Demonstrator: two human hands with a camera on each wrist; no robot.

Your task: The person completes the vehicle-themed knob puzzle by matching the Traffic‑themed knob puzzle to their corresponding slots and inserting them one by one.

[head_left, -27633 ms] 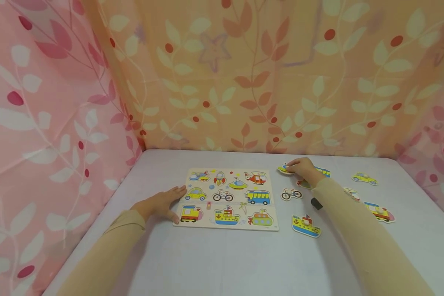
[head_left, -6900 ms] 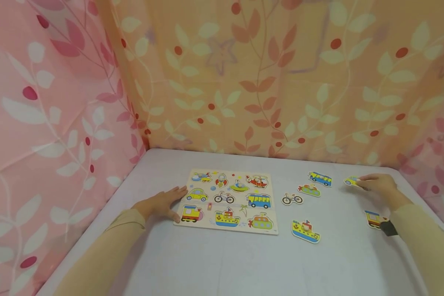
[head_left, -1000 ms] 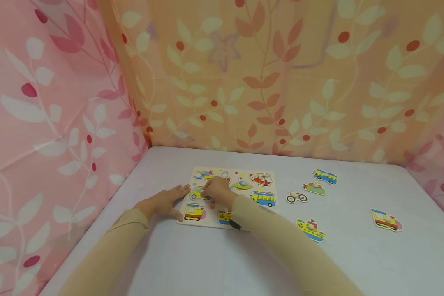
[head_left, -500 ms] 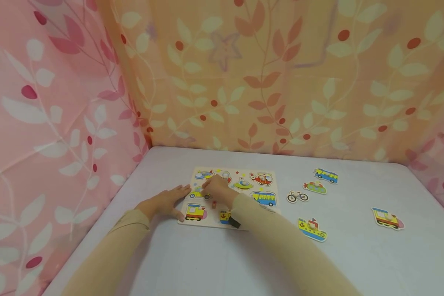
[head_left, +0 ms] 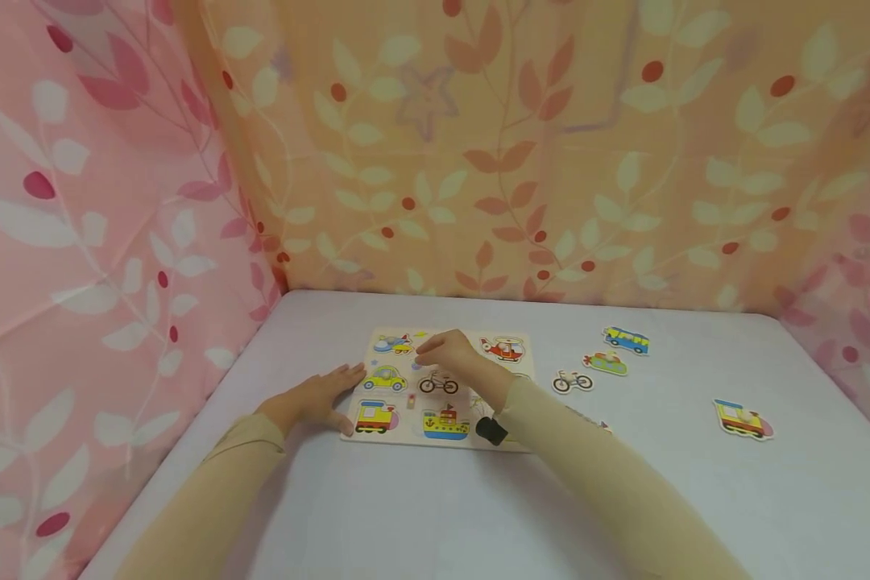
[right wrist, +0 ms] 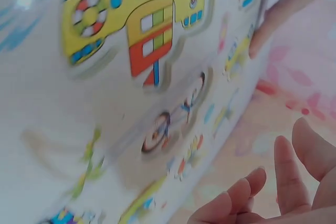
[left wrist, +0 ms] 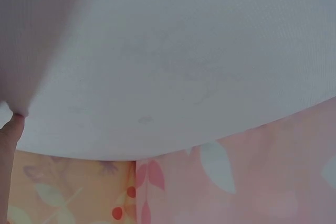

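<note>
A wooden vehicle puzzle board lies on the table. My left hand rests with spread fingers at its left edge; a fingertip of it enters the left wrist view. Over the board's middle hovers my right hand, fingers loosely bent, nothing between them in the right wrist view. The knobbed yellow car piece sits in its slot, left of the right fingertips. Plane and helicopter pieces are in their slots too. Printed bicycle and boat slots show; the hand hides the rocket and saucer.
Right of the board lie loose pieces: a bus, a submarine, a bicycle and, farther right, a train. A boat is mostly behind the right sleeve. Floral cloth walls stand behind and beside the white table.
The right hand has let go of the car piece, now seated in its slot, and moved up and right. Earlier it took that car from the table's far right. The left hand stays put.
</note>
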